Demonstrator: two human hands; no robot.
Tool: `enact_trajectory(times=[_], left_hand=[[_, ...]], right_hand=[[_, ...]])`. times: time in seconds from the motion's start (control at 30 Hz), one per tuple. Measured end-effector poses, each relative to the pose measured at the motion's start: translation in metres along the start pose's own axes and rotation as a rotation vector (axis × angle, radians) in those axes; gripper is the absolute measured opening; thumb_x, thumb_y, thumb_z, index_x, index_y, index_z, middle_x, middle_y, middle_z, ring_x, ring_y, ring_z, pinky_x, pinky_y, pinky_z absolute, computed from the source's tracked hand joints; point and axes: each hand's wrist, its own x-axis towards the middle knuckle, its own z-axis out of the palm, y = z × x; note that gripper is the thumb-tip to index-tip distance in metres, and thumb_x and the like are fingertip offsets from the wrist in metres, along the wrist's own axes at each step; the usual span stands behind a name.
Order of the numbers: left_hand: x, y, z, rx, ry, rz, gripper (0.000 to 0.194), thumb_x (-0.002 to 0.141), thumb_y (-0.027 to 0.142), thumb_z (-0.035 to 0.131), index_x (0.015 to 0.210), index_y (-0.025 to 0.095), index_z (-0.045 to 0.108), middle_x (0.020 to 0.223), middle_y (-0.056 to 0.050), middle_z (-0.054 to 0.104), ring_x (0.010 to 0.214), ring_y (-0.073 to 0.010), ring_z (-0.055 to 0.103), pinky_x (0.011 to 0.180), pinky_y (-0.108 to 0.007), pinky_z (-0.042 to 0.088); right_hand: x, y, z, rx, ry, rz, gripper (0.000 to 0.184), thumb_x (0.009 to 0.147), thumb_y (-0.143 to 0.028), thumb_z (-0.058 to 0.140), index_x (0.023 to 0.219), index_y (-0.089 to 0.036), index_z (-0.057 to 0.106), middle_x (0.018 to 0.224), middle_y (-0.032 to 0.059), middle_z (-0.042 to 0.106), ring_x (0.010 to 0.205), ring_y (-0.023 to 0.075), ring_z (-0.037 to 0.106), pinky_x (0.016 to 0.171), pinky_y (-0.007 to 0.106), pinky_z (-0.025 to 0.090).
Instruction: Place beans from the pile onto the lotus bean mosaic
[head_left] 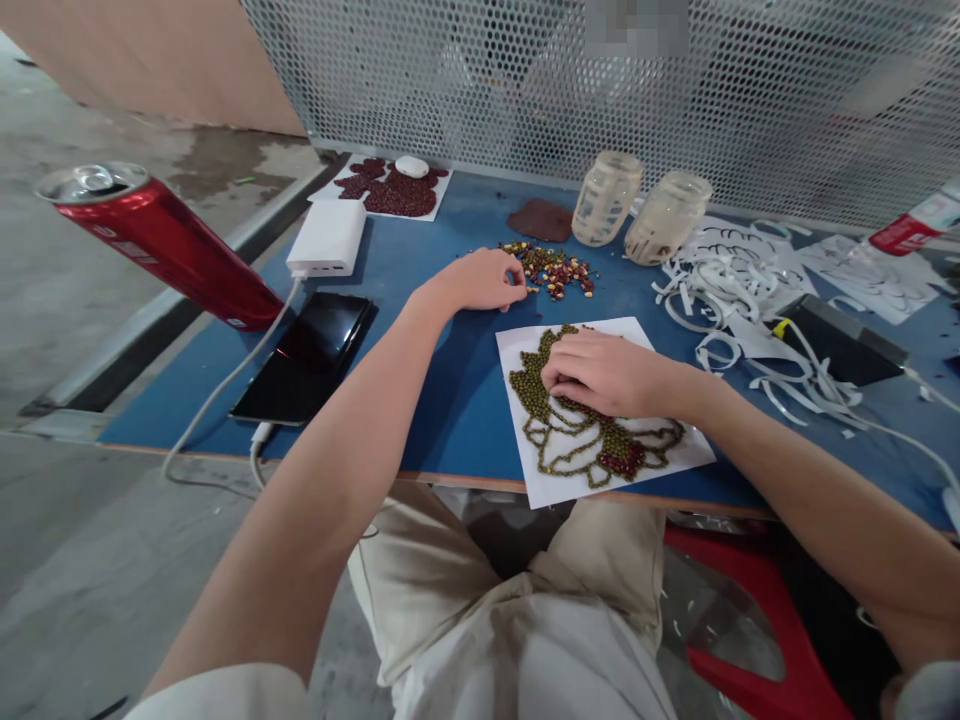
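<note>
- The left hand [491, 281] was narrow, fingers bent beside the loose beans [556, 269] toward the far edge of the tabletop [457, 405]; whether it pinched one, I could not tell.
- The right hand [596, 373] was curled low over the sheet [551, 487], on the bean pattern [616, 442]; what its fingers held was hidden.
- The sheet lay by the middle of the near edge, one corner jutting past it. A brush from the lap could have shifted it and jolted beans out of line.
- The right palm could have dragged beans sideways, if any were unstuck.
- A careless left-hand sweep could have scattered the loose beans.
- The cable [262, 434] looped over the near edge; a snag could have pulled the phone [304, 358] down.
- The opened can [169, 250] stood by the left edge, where a knock might have tipped it.
</note>
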Motion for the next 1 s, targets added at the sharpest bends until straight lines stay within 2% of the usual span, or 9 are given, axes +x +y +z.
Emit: enact_trajectory(times=[0.17,0.37,0.67,1.0], left_hand=[[0.0,0.001,0.0,0.013,-0.001,0.001,0.018,0.086,0.032,0.066,0.088,0.024,0.082,0.076,-0.002,0.082,0.079,-0.021,0.072,0.082,-0.033,0.052],[0.002,-0.002,0.002,0.012,0.003,0.022,0.018,0.086,0.032,0.066,0.089,0.024,0.081,0.077,-0.002,0.082,0.08,-0.0212,0.073,0.081,-0.033,0.051],[0.0,0.001,0.0,0.024,-0.003,-0.001,0.02,0.086,0.032,0.066,0.094,0.025,0.083,0.077,-0.001,0.083,0.08,-0.0218,0.073,0.079,-0.033,0.051],[0.0,0.0,0.0,0.019,-0.006,0.006,0.019,0.086,0.034,0.066,0.093,0.025,0.082,0.077,-0.001,0.083,0.079,-0.0214,0.073,0.078,-0.033,0.05]], right_hand=[[-0.001,-0.005,0.0,-0.056,0.02,0.003,0.021,0.113,-0.025,0.053,0.097,-0.023,0.066,0.098,0.0064,0.074,0.091,0.0256,0.063,0.09,0.042,0.04],[-0.001,-0.011,0.005,0.041,0.046,0.176,0.011,0.102,-0.022,0.064,0.091,-0.023,0.063,0.092,0.0033,0.073,0.088,0.0233,0.062,0.087,0.04,0.039],[0.0,-0.003,0.007,0.189,0.154,0.244,0.011,0.097,-0.022,0.065,0.088,-0.026,0.06,0.087,0.0017,0.069,0.084,0.0225,0.059,0.083,0.038,0.044],[0.001,-0.006,0.009,0.22,0.141,0.276,0.013,0.094,-0.022,0.075,0.088,-0.025,0.064,0.089,0.0011,0.069,0.085,0.0217,0.059,0.082,0.036,0.043]])
